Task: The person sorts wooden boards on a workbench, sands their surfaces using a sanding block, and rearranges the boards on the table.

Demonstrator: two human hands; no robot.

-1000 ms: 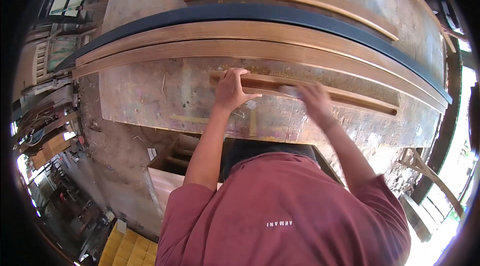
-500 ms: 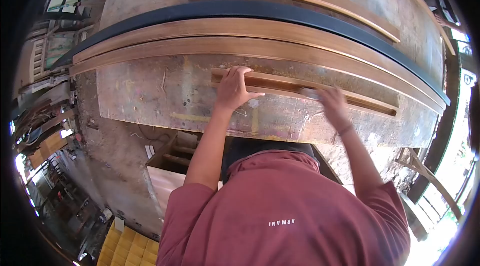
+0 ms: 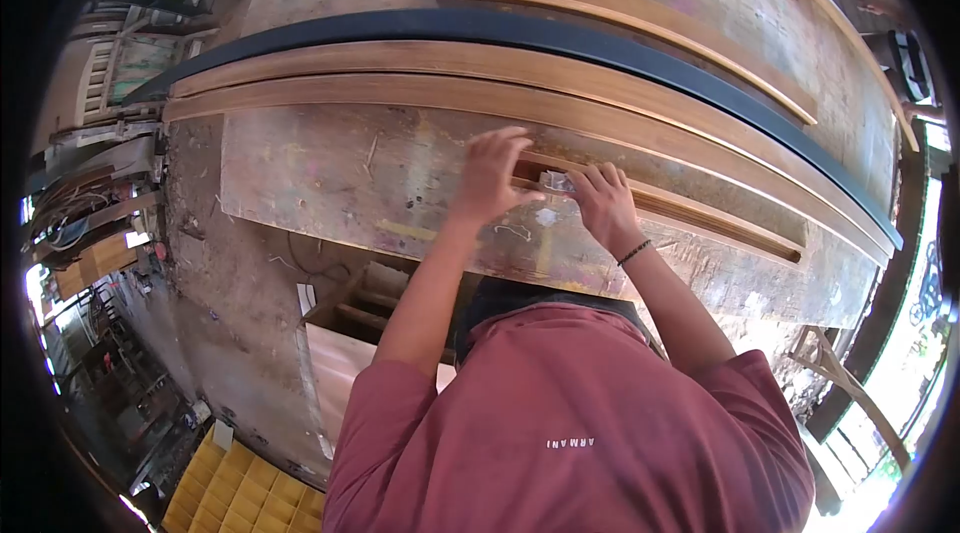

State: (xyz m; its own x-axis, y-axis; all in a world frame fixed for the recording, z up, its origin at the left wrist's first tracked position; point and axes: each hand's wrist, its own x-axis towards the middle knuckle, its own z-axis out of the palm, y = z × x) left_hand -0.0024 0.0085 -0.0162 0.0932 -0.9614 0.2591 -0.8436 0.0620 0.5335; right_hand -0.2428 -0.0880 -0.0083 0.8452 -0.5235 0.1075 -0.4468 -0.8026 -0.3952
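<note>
A short channelled wooden piece [image 3: 715, 222] lies on the worktable [image 3: 320, 168] in front of me. My left hand [image 3: 490, 176] is at its left end, thumb and fingers spread; whether it touches the wood is unclear. My right hand [image 3: 605, 201] is closed on a small pale pad [image 3: 557, 182], which sits at the groove near the left end. Just beyond the piece run two long wooden strips [image 3: 420, 55] and a long dark strip [image 3: 480, 25].
Another wooden piece [image 3: 620, 13] lies farther back on the table. Below the near edge stands an open wooden box [image 3: 365, 305]. A yellow gridded object [image 3: 245, 483] is at the lower left, and a wooden brace [image 3: 850, 388] stands at the right.
My right hand has moved left along the channelled piece with the pad, coming close to my left hand. My left hand has opened wider. The whole view has shifted slightly.
</note>
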